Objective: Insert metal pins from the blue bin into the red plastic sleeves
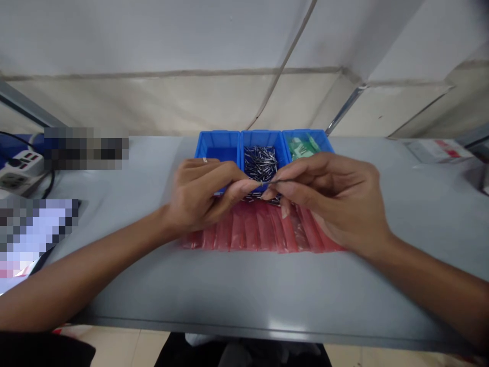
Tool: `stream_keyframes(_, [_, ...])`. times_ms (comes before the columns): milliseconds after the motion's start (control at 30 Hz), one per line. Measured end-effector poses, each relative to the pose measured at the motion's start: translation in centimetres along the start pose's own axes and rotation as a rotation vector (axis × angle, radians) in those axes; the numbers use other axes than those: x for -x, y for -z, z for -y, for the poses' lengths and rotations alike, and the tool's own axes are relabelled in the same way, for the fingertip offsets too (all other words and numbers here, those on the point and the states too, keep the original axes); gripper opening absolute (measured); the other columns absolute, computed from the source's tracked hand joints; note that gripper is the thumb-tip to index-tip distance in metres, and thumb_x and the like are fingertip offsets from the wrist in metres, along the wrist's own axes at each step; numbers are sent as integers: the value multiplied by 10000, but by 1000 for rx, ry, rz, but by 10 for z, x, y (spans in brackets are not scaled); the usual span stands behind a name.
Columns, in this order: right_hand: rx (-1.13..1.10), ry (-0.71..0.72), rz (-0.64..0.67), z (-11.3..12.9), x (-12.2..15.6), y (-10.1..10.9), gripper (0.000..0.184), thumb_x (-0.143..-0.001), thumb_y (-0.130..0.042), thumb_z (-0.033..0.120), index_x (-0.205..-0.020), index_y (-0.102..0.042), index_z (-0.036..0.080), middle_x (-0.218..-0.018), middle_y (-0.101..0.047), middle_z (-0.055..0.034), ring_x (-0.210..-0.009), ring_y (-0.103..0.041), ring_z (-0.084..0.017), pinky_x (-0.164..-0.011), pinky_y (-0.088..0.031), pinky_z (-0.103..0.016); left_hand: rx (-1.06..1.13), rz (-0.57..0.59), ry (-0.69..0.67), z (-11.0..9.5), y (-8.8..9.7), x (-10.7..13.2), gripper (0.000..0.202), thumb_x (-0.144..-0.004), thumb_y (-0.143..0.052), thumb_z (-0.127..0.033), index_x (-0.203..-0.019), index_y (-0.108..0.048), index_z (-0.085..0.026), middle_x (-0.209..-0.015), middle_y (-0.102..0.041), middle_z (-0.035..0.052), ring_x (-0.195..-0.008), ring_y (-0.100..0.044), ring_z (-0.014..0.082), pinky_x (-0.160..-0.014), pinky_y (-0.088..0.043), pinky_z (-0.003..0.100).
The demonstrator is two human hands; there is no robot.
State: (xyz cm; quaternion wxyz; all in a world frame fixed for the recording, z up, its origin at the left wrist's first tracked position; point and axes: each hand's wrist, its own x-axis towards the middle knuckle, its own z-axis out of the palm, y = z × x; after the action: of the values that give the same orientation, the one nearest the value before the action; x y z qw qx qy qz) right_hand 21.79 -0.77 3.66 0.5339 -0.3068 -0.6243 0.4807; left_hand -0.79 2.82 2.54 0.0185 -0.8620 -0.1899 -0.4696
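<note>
My left hand [208, 196] is closed in a pinch, thumb against forefinger, with a tiny pale tip just showing at the fingertips. Opposite it, my right hand [330, 196] pinches a thin dark rod [282, 181] that points toward the left fingertips. Whether both hands grip one piece or two is too small to tell. Behind the fingers, the middle blue bin [284, 148] holds many short dark and silvery metal pins [261, 160]. More pins lie in front of it, partly hidden by my hands. Below the hands, red plastic pouches [244, 229] lie in a row on the grey table [229, 290].
To the left stands a blue bin [219, 135] with its blue floor showing; the right blue bin [323, 135] holds green-and-clear packets [303, 148]. A power strip [28, 160] with cables and a blurred screen [49, 229] are at left. A white-and-red box [439, 151] lies back right.
</note>
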Motion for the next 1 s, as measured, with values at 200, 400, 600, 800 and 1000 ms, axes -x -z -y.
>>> stream_keyframes(200, [-26, 6, -25, -7, 0, 2, 148, -880, -792, 128, -982, -795, 236, -888, -793, 8, -659, -755, -134, -598, -650, -244, -21, -118, 39, 0, -5, 0, 249, -911, -788, -304, -1019, -616, -160, -819, -715, -23, -582, -632, 42, -537, -484, 175])
stream_keyframes(400, [37, -10, -53, -7, 1, 3, 151, -866, -810, 154, -984, -799, 249, -882, -791, -7, -745, -774, -174, -610, -657, -261, -81, -121, -13, 0, -5, -4, 141, -954, -735, -272, -943, -629, -179, -712, -699, -53, -549, -623, 51, -536, -472, 200])
stream_keyframes(600, [-47, -6, -21, -6, 0, 1, 166, -877, -797, 145, -1006, -791, 248, -881, -781, 0, -794, -772, -167, -609, -657, -254, -84, -53, -4, -1, -1, -5, 157, -960, -724, -256, -856, -656, -160, -659, -686, -48, -509, -583, 46, -511, -425, 206])
stream_keyframes(800, [-96, -15, -8, -6, -2, -1, 151, -880, -790, 138, -1003, -783, 225, -844, -770, -7, -840, -777, -176, -605, -655, -242, -54, -37, 56, -1, 1, -4, 188, -996, -662, -257, -828, -666, -172, -642, -677, -46, -490, -553, 46, -494, -406, 206])
stream_keyframes(1000, [-81, -14, 17, -4, -2, 1, 139, -884, -789, 150, -1010, -777, 207, -857, -780, -22, -854, -785, -190, -616, -668, -256, 15, -31, 181, -5, 1, -7, 291, -1031, -599, -283, -771, -649, -163, -623, -670, -37, -505, -580, 49, -494, -431, 193])
